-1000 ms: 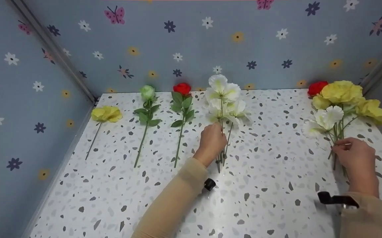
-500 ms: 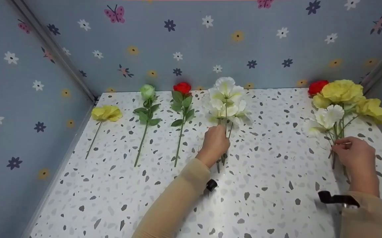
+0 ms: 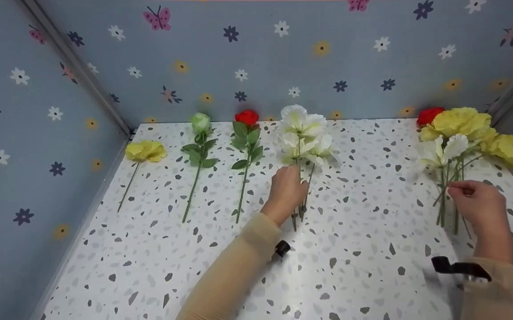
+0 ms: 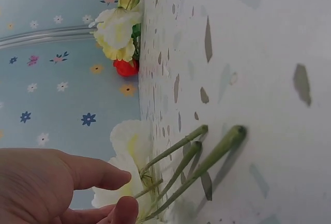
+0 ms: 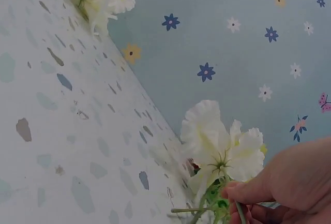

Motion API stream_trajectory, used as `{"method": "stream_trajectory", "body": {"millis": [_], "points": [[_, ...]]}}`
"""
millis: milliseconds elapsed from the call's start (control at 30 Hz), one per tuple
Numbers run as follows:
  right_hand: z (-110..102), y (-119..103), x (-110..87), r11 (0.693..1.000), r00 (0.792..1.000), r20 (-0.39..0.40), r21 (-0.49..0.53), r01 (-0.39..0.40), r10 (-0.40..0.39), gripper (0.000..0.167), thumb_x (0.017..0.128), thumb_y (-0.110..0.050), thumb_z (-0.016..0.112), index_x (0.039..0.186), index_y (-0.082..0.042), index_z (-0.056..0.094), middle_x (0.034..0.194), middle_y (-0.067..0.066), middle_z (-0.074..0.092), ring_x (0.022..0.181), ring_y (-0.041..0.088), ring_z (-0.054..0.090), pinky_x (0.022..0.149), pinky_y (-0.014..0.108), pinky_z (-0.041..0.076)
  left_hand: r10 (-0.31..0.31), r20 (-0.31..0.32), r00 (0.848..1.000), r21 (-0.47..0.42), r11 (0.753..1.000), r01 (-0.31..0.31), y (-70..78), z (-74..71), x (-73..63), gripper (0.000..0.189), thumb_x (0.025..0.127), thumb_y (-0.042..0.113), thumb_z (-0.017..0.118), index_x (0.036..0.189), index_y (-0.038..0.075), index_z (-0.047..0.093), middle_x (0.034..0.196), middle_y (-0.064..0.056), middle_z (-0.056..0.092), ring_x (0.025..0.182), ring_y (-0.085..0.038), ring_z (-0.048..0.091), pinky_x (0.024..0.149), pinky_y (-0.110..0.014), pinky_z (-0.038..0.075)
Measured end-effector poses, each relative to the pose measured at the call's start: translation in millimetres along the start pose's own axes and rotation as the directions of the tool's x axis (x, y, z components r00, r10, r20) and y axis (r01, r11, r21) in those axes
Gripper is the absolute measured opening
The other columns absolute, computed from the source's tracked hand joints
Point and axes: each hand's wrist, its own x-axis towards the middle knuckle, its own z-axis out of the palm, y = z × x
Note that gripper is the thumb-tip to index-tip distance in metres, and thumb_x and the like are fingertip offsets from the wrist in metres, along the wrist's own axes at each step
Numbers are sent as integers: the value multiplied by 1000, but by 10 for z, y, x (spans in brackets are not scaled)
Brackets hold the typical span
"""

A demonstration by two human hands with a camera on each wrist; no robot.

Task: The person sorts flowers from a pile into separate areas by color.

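Observation:
My left hand (image 3: 285, 192) pinches the stem of a white flower (image 3: 300, 121) in the middle bunch. Two more white blooms lie just below that flower, with their stems beside the hand. In the left wrist view, several green stem ends (image 4: 222, 149) stick out past the thumb and finger. Over at the right, my right hand (image 3: 482, 202) pinches the thin stem of another white flower (image 3: 443, 151) between thumb and fingertips. This bloom (image 5: 220, 144) faces away in the right wrist view. Behind it lie yellow flowers (image 3: 463, 122) and a red rose (image 3: 429, 116).
To the left lie, in a row, a yellow flower (image 3: 146, 151), a pale green rose (image 3: 200, 122) and a red rose (image 3: 247, 118), stems toward me. A flower-patterned wall (image 3: 265, 58) borders the speckled table (image 3: 363, 249) at the back and sides.
The white flower in my left hand swung right, then back left. In my right hand the white flower has turned, and the stems under it have spread out.

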Motion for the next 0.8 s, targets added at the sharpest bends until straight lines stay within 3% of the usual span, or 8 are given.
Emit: {"method": "stream_trajectory", "body": {"millis": [167,333,400,467,567,633,733,800], "points": [[-14,-166,-61,991,1000,3,131,-4,4,54,116,-32,50,154,6,53,128,15,60,96,10,59,73,21,55,19,-19,1000,-46,999,-20,56,-167,-69,21,89,15,74,77,11,58,71,-6,61,67,-27,60,60,-52,49],[25,-405,-116,941,1000,-25,337,8,1,39,115,-32,55,146,-9,61,121,-4,60,101,6,60,81,15,55,3,16,1000,-132,991,-1,280,-550,-242,12,95,11,72,86,4,66,73,-6,63,71,-28,61,69,-50,54],[65,-513,-133,874,999,-33,486,33,-20,27,114,-28,60,137,-15,65,118,-8,61,102,7,61,83,13,55,-13,43,999,-178,984,21,361,-667,-316,11,98,12,72,97,1,72,79,-7,69,76,-28,67,76,-46,57],[121,-618,-152,766,998,-41,639,70,-57,18,111,-21,65,128,-16,68,116,-7,63,101,7,62,84,12,56,-13,53,999,-235,972,25,400,-719,-382,13,101,13,71,106,1,74,83,-5,73,77,-24,68,77,-41,58],[253,-781,-184,583,990,-57,804,121,-127,16,108,-11,70,123,-10,72,111,-1,67,98,11,65,84,15,58,-2,61,998,-345,938,23,446,-772,-493,10,103,13,69,106,6,75,85,-2,73,70,-15,64,70,-34,54],[378,-905,-210,496,981,-71,855,153,-180,15,106,-8,72,121,-6,74,108,2,69,96,13,67,85,18,60,16,63,998,-426,904,12,470,-796,-581,11,103,13,68,107,7,75,85,1,73,68,-11,61,68,-31,53],[576,-1114,-270,444,967,-59,880,168,-248,16,105,-6,73,120,-3,74,106,5,71,96,16,69,87,22,61,27,80,996,-528,849,20,507,-818,-726,13,104,13,66,110,8,77,87,4,73,71,-6,63,69,-27,54],[711,-1249,-330,454,959,-37,875,167,-281,16,106,-6,72,121,-3,73,107,6,71,98,17,70,89,24,62,34,103,994,-592,805,33,527,-823,-827,15,105,14,67,113,7,77,89,2,75,73,-7,66,69,-27,56]]}}
